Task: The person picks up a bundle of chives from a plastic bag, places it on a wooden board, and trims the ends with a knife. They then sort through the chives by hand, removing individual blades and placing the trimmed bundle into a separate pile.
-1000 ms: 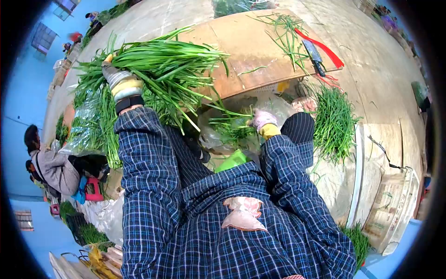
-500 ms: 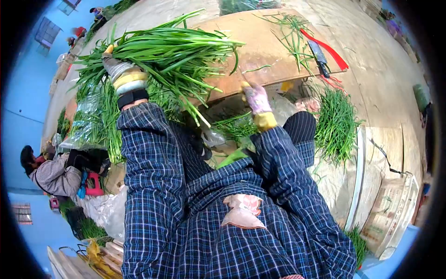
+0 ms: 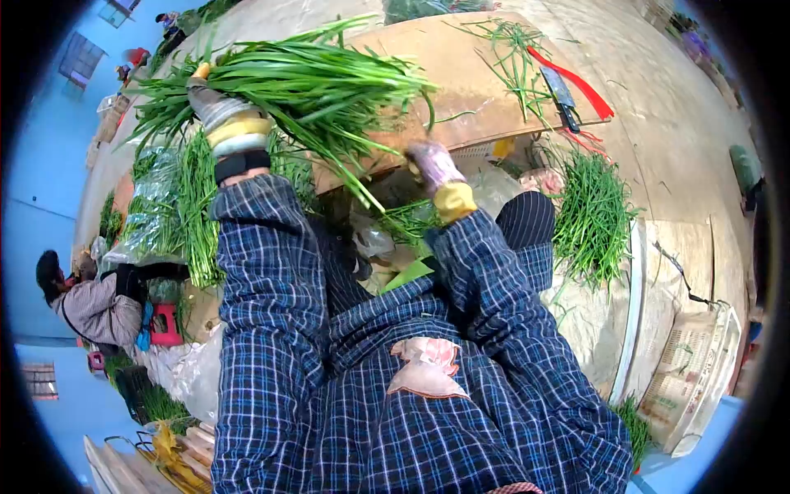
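Gloved in grey and yellow, my left hand (image 3: 224,111) is wrapped round a large bunch of long green stalks (image 3: 317,78) above the left part of a brown board (image 3: 461,74). The leafy tips fan out to the left and the pale ends point right and down. My right hand (image 3: 432,165), in a pale purple and yellow glove, is beside the board's near edge, just right of the drooping stalk ends. It is smeared by motion, so its fingers are unclear. A cleaver (image 3: 559,95) with a black handle lies at the board's right end beside a red strip (image 3: 576,82).
Loose stalks (image 3: 514,66) lie on the board. More green piles stand at the right (image 3: 592,214) and left (image 3: 197,206). A person (image 3: 99,300) sits at the far left near a red stool (image 3: 166,324). A white crate (image 3: 691,370) is at the lower right.
My right hand has moved left and slightly nearer the held bunch's lower ends. My left hand has shifted slightly to the right, still around the bunch.
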`<action>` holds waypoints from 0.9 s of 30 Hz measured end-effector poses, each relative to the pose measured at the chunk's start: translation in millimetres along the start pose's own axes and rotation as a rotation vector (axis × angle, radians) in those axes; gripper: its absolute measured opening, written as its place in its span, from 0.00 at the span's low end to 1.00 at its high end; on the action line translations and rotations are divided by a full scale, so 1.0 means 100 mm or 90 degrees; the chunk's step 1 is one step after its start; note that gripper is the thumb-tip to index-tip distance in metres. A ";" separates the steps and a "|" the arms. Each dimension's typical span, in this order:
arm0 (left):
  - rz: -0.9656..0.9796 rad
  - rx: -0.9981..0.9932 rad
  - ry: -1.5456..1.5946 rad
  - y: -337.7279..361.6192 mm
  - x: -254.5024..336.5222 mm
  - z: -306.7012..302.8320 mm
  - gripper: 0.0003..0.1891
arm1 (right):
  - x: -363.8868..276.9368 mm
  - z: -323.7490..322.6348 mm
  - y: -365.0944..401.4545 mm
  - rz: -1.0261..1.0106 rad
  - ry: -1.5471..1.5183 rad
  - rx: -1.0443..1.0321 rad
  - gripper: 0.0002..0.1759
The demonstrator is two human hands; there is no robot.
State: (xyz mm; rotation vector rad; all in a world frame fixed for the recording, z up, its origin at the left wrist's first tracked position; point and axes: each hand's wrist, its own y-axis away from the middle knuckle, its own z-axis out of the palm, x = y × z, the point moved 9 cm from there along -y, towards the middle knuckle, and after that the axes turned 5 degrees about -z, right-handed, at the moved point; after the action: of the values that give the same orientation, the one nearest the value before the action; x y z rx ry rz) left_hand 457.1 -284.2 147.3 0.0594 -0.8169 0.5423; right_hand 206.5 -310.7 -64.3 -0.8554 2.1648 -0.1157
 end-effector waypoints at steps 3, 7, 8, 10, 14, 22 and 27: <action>0.043 0.000 0.022 -0.17 0.14 -0.13 0.17 | 0.79 0.42 0.44 0.293 -0.152 -0.161 0.12; 0.032 -0.026 0.033 -0.25 0.10 -0.15 0.13 | 0.21 0.10 0.48 0.276 -0.236 -0.110 0.38; 0.026 -0.017 0.046 -0.23 0.07 -0.14 0.12 | 0.08 0.18 0.37 0.218 -0.370 -0.112 0.38; 0.016 -0.010 0.058 -0.21 0.01 -0.12 0.12 | -0.25 0.17 0.14 0.066 -0.507 -0.068 0.36; 0.043 -0.005 0.009 -0.19 -0.01 -0.07 0.17 | -0.49 0.10 0.10 0.076 -0.569 0.054 0.16; 0.052 -0.065 0.025 -0.33 0.20 -0.12 0.13 | 0.35 0.32 0.65 0.258 -0.180 -0.181 0.21; -0.017 -0.128 0.101 -0.45 0.12 -0.10 0.11 | 0.08 0.00 -0.08 0.197 -0.143 -0.011 0.29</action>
State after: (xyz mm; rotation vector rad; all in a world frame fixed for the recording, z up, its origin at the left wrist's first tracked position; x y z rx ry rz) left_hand 492.4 -315.5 155.6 -0.1549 -0.7105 0.4316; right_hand 207.3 -321.8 -66.9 -0.5077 2.0578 0.1484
